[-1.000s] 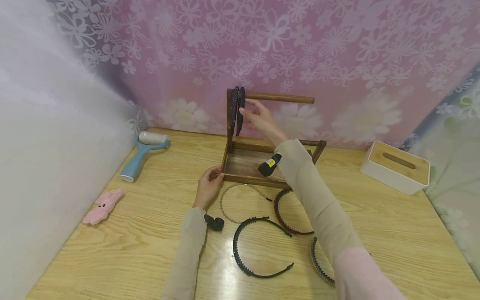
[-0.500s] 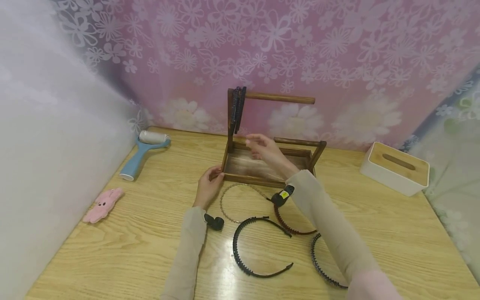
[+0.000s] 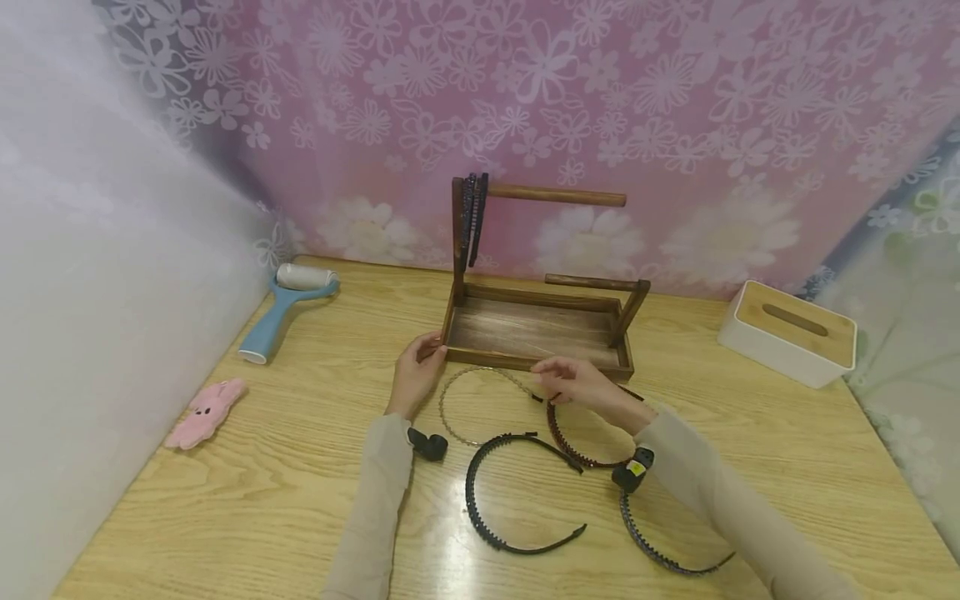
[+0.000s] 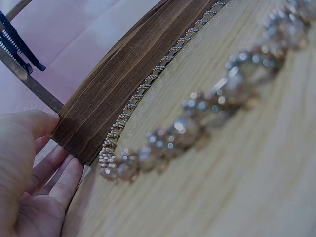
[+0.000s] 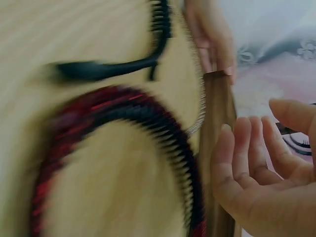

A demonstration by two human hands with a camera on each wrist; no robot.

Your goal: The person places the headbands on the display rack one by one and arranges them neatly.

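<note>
the wooden headband stand (image 3: 540,327) rests on the table (image 3: 262,500); clock positions are read about its tray, twelve o'clock toward the floral backdrop (image 3: 525,92). the left hand (image 3: 417,375), at eight o'clock, grips the tray's near corner, thumb on one face, fingers behind. the right hand (image 3: 585,390), at five o'clock, is well apart from it, fingers loosely bent and holding nothing, above the dark red headband (image 3: 560,442) and partly covering it; contact cannot be determined. dark headbands (image 3: 468,217) hang at eleven o'clock, against the upright. obstructions: the beaded headband (image 3: 442,408) lies at seven o'clock just beside the front wall; the black headband (image 3: 471,492) at six; the dark grey headband (image 3: 641,546) at five, partly hidden by the right wrist camera (image 3: 633,469). surroundings: lint roller (image 3: 270,325) at nine; pink plush toy (image 3: 206,412) between eight and nine; tissue box (image 3: 787,350) at three.
</note>
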